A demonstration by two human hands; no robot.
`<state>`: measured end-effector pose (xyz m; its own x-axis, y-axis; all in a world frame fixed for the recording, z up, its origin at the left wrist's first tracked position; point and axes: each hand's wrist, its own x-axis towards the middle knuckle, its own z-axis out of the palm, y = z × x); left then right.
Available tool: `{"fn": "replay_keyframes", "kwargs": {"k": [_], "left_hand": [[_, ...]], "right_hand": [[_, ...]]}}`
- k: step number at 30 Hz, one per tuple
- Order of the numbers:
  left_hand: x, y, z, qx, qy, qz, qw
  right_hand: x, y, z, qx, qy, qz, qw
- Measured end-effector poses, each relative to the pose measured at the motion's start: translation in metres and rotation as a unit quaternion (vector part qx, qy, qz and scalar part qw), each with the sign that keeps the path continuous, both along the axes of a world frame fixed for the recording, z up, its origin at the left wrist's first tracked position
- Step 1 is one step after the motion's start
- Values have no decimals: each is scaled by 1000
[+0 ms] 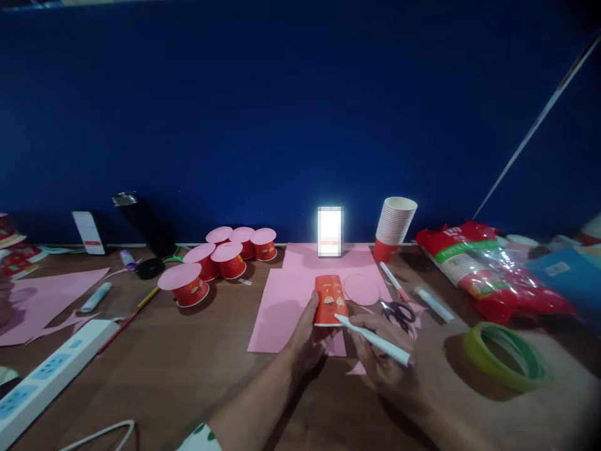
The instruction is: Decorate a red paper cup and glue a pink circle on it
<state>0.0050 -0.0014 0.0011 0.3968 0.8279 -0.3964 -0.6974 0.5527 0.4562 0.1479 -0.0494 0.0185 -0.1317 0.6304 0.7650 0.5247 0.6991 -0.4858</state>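
My left hand [307, 335] grips a red paper cup [330, 300] standing upside down on a pink paper sheet [282, 307]. My right hand [382, 360] holds a white pen [373, 339] with its tip touching the cup's lower rim. A cut pink paper circle [361, 289] lies just right of the cup. Black-handled scissors [397, 311] rest beside my right hand.
Several upside-down red cups with pink discs on them [225, 260] stand at the back left. A stack of paper cups [393, 227], a bag of cups [488, 272], a green tape roll [507, 356], a glue stick [434, 304], a power strip [51, 373] and a lit phone [330, 232] surround the work area.
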Motion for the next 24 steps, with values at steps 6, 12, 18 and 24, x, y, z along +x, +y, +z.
{"fn": "replay_keyframes", "kwargs": {"k": [6, 12, 18, 24], "left_hand": [[1, -1, 4, -10, 16, 12, 1000], [1, -1, 1, 20, 5, 2, 1000], [2, 0, -5, 47, -7, -4, 999], [2, 1, -6, 48, -29, -14, 998]], "right_hand": [[1, 2, -3, -1, 0, 4, 1000], [2, 3, -6, 4, -3, 7, 1000], [2, 4, -7, 16, -11, -5, 1000], [3, 4, -9, 15, -20, -4, 1000]]}}
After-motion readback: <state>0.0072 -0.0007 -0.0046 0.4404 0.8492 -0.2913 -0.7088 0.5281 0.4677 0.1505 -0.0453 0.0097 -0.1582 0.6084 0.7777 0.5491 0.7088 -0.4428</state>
